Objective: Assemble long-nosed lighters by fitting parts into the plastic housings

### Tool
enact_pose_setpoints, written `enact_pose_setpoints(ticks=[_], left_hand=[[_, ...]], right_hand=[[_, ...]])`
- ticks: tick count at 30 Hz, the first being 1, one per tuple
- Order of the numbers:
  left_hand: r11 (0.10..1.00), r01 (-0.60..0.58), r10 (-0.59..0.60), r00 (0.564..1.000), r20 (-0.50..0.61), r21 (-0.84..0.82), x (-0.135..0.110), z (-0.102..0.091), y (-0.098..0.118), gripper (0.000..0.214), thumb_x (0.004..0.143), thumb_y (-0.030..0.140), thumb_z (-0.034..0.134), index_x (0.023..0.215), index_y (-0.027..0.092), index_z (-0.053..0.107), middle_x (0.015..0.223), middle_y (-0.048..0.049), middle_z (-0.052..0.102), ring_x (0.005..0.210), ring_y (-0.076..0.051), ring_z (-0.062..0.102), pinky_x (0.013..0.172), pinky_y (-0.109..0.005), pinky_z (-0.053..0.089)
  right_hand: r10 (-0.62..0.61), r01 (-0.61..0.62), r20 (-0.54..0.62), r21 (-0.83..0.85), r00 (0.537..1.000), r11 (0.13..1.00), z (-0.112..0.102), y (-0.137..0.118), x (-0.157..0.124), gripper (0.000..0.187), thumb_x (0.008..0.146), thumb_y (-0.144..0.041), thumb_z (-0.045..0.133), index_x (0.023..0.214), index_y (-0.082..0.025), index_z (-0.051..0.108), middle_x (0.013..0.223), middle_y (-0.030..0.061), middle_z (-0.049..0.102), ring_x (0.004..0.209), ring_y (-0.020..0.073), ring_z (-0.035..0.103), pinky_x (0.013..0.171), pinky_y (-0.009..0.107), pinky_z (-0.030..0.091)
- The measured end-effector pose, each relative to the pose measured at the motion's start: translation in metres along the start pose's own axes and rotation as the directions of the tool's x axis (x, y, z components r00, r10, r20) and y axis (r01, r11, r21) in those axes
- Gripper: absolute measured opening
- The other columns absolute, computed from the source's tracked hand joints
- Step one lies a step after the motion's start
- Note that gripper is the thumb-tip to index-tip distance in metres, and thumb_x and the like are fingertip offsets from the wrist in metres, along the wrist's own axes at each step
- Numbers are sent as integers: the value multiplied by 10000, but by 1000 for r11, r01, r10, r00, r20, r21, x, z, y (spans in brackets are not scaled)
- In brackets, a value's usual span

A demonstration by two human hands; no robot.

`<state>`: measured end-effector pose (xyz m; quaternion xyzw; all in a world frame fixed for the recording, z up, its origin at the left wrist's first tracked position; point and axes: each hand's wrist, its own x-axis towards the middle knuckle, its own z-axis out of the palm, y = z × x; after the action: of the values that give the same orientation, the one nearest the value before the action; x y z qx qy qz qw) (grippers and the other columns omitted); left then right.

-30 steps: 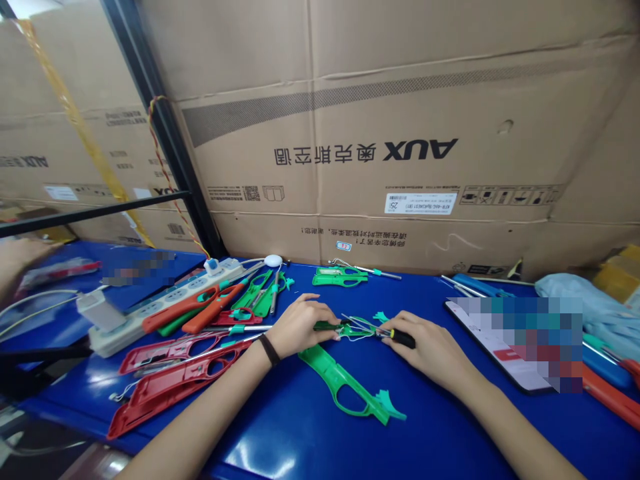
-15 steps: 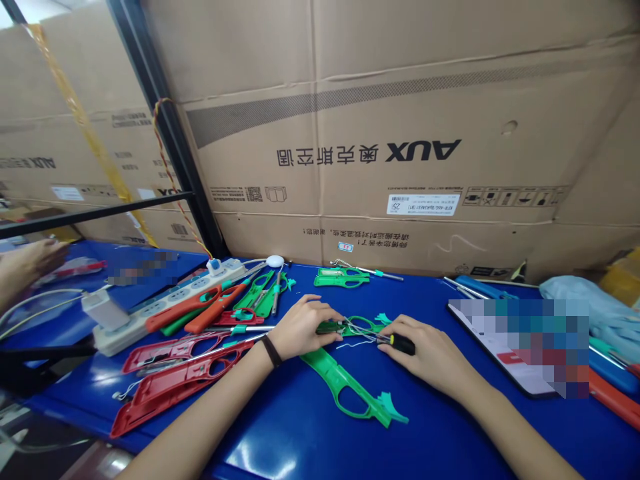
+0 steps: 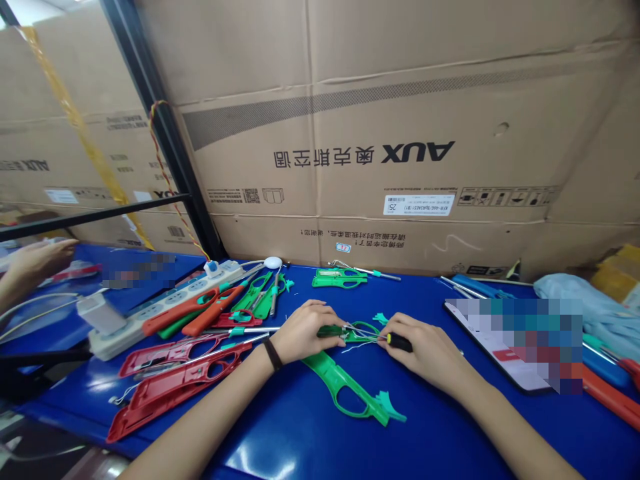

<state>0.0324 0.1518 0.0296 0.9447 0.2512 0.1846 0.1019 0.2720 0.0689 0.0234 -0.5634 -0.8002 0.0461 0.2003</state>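
Fingers first: on the left hand [image 3: 305, 332], thumb and fingertips are pinching one end of a green casing half [image 3: 331, 331], and that piece is lying between the two hands over the blue table [image 3: 310, 440]. The right hand's [image 3: 425, 345] fingers are gripping a screwdriver [image 3: 400, 343] by its black, yellow-collared handle, and its shank is pointing left toward the casing. Whether its tip is touching anything is too small to tell. A white wire [image 3: 356, 347] is trailing out beside the work. Just below, a second green casing half [image 3: 345, 387] is lying flat, with a teal piece [image 3: 390, 405] sitting at its far end. Moving out left, red casings [image 3: 175, 387] are spreading across the table in front of a power strip [image 3: 150, 310]. Out right, a phone [image 3: 505, 350] is resting, its screen partly blurred. Behind everything, a big cardboard box [image 3: 350, 100] is standing upside down.
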Motion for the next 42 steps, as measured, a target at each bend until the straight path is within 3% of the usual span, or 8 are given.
enact_pose_setpoints(ticks=[6, 12, 16, 20, 26, 31, 36, 42], left_hand=[[1000, -4, 3, 1000, -12, -29, -1, 2, -3, 281, 766, 366, 728, 1017, 249, 680, 941, 4, 709, 899, -168, 651, 993, -356, 357], [1000, 2, -2, 1000, 14, -20, 0, 0, -1, 269, 776, 375, 717, 1006, 241, 686, 938, -4, 705, 899, -172, 646, 981, -360, 363], [1000, 2, -1, 1000, 9, -27, 0, -1, 1, 273, 779, 382, 712, 1013, 244, 681, 934, -2, 704, 895, -171, 645, 981, -356, 364], [999, 3, -3, 1000, 9, -43, 0, -2, 3, 265, 789, 372, 704, 1022, 250, 673, 948, 3, 699, 896, -167, 648, 984, -359, 361], [999, 7, -7, 1000, 8, -51, 1, -1, 1, 273, 764, 338, 734, 1018, 260, 671, 933, 7, 706, 885, -172, 651, 972, -373, 365], [1000, 13, -13, 1000, 29, -12, 0, -3, 2, 249, 794, 321, 704, 1035, 274, 660, 938, 19, 705, 893, -161, 650, 1033, -410, 292], [999, 34, -34, 999, 34, -7, 1, -4, 5, 265, 782, 387, 704, 1017, 268, 671, 934, 11, 712, 910, -173, 648, 1050, -431, 255], [999, 36, -35, 998, 42, -16, 1, -4, 4, 272, 769, 343, 726, 1027, 281, 668, 929, 23, 705, 909, -171, 645, 1050, -429, 235]], right_hand=[[-41, 41, 16, -4, 999, 999, 1, -2, 0, 127, 847, -209, 513, 867, -263, 626, 920, -6, 656, 735, 165, 642, 629, 254, 466], [-39, 40, -38, 44, 999, 998, -1, -2, 0, 126, 829, -185, 520, 877, -252, 615, 907, 0, 667, 774, 172, 645, 681, 269, 471], [-34, 35, -6, 38, 999, 999, 0, 0, -1, 82, 845, -266, 556, 889, -265, 625, 925, -3, 665, 773, 175, 647, 667, 268, 471], [-36, 36, -3, 39, 999, 999, 1, -1, 0, 219, 838, -318, 597, 1055, -289, 602, 1019, -2, 658, 848, 184, 653, 706, 273, 484], [-120, 124, 44, -122, 992, 985, 1, -7, 4, 210, 833, -145, 547, 976, -255, 656, 922, 4, 688, 712, 164, 668, 574, 227, 442], [-213, 210, 0, -171, 977, 963, 2, -7, 4, 201, 828, -122, 523, 929, -236, 655, 872, 10, 698, 710, 161, 667, 554, 225, 431], [-180, 171, -43, -151, 983, 974, 4, -3, 4, 212, 845, -143, 517, 982, -243, 646, 927, 11, 699, 761, 164, 676, 577, 226, 444], [-156, 157, 18, -129, 988, 979, 2, -4, 5, 286, 834, -125, 518, 1042, -268, 652, 976, 4, 688, 796, 168, 673, 605, 228, 453]])
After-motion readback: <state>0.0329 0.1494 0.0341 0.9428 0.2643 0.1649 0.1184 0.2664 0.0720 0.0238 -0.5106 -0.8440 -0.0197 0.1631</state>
